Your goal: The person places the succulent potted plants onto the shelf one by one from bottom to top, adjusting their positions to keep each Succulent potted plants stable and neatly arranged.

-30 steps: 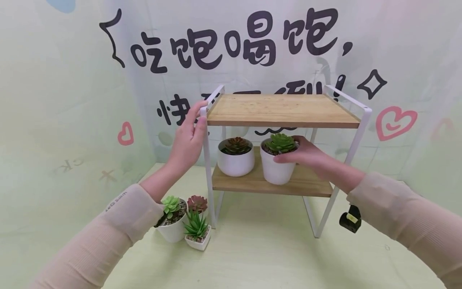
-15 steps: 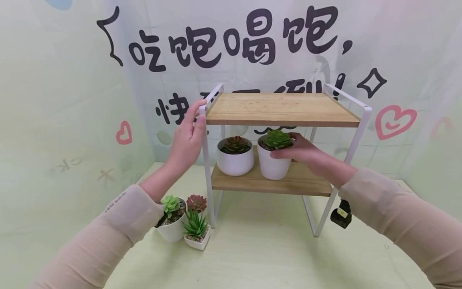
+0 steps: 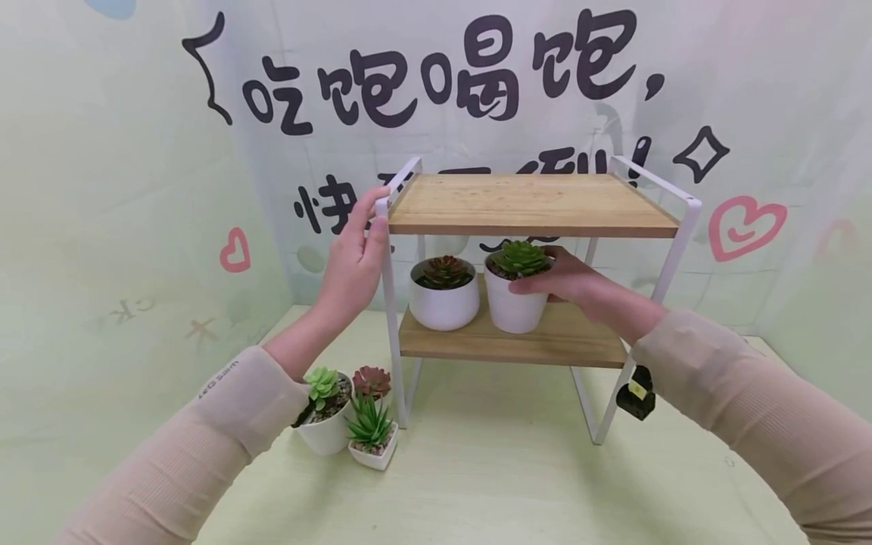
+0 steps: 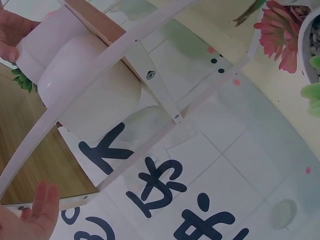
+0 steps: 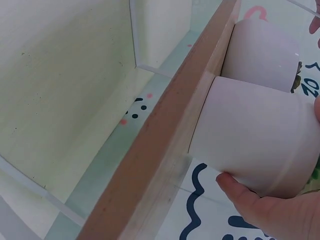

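Note:
My right hand holds a tall white pot with a green succulent, thumb across the front and fingers behind. In the right wrist view the base of this pot is at the lower board. Just left of it, very close, sits a rounder white pot with a dark reddish succulent. My left hand grips the upper left front corner of the white metal rack frame, the thumb against the post. Seen from the left wrist, its fingers overlap the wooden top board.
On the table, left of the rack, stand a white pot with a light green succulent, a red succulent and a small square pot with a spiky plant. A printed curtain hangs behind. The wooden top board covers the potted plants.
The right hand has moved the green succulent's pot slightly left and back, closer to the rounder pot. The left hand has stayed at the rack's corner.

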A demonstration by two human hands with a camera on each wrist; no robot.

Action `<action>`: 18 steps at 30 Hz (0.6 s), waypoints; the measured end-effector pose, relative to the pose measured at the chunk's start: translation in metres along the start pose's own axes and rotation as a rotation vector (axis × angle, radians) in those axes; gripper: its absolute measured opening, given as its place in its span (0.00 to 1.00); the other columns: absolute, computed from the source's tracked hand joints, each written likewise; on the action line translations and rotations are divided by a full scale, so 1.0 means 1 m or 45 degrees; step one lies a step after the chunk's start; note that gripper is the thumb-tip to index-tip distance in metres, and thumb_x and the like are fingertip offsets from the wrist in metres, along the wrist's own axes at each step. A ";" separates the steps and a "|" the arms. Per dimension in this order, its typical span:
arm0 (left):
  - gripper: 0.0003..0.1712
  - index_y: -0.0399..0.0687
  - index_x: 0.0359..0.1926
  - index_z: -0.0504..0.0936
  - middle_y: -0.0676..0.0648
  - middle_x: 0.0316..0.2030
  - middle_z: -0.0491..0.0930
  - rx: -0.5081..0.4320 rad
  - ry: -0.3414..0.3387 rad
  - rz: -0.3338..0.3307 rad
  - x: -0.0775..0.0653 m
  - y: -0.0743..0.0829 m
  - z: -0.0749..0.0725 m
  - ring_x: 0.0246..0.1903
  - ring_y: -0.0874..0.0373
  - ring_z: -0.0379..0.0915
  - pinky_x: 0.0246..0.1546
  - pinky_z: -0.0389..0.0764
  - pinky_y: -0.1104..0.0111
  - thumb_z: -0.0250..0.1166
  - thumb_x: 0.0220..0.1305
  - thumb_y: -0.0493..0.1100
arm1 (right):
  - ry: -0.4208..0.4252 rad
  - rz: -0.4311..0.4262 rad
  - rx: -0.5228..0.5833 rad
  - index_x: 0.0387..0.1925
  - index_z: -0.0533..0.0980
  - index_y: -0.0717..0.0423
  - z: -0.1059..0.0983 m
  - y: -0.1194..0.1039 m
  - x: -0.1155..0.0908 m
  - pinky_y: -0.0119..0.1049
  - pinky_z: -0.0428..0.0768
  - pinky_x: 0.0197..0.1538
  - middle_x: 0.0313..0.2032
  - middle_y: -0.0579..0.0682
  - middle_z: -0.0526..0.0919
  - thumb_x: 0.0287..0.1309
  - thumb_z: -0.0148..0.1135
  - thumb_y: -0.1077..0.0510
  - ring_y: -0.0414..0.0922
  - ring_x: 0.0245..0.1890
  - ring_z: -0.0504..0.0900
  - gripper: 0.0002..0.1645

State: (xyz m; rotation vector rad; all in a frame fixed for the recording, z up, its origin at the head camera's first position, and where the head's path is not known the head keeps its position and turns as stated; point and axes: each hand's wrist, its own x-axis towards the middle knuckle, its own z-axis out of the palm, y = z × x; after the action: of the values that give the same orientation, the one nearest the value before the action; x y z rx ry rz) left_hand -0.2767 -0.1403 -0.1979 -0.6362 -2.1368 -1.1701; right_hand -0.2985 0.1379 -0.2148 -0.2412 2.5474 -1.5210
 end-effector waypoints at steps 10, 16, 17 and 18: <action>0.20 0.57 0.63 0.61 0.40 0.53 0.70 0.006 -0.001 -0.005 0.000 -0.001 -0.001 0.31 0.48 0.68 0.35 0.71 0.58 0.42 0.72 0.49 | -0.020 -0.018 0.032 0.69 0.34 0.61 0.001 -0.003 0.002 0.50 0.61 0.63 0.67 0.63 0.51 0.52 0.64 0.56 0.57 0.65 0.57 0.58; 0.21 0.58 0.63 0.61 0.40 0.54 0.70 0.019 -0.013 -0.015 0.000 0.001 -0.002 0.34 0.47 0.69 0.37 0.72 0.57 0.42 0.72 0.50 | -0.038 -0.027 0.035 0.69 0.35 0.61 0.000 -0.002 0.002 0.51 0.60 0.63 0.67 0.63 0.51 0.52 0.63 0.57 0.57 0.65 0.56 0.56; 0.21 0.58 0.63 0.61 0.40 0.53 0.70 0.021 -0.013 -0.012 0.000 0.001 -0.002 0.34 0.47 0.69 0.37 0.72 0.57 0.42 0.72 0.50 | -0.035 -0.022 0.031 0.69 0.34 0.61 0.000 -0.002 0.002 0.51 0.60 0.64 0.67 0.63 0.49 0.53 0.63 0.57 0.57 0.65 0.55 0.57; 0.21 0.58 0.63 0.61 0.40 0.53 0.70 0.023 -0.015 -0.007 0.000 0.001 -0.002 0.34 0.47 0.70 0.37 0.72 0.57 0.42 0.72 0.50 | -0.027 -0.018 0.029 0.69 0.32 0.60 0.000 -0.002 0.002 0.51 0.59 0.64 0.67 0.63 0.48 0.52 0.63 0.57 0.57 0.66 0.54 0.58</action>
State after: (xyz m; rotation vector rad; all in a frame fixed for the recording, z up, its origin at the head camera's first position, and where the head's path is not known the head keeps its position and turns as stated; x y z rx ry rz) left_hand -0.2751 -0.1411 -0.1965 -0.6312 -2.1578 -1.1513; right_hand -0.2999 0.1367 -0.2133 -0.2717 2.5163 -1.5434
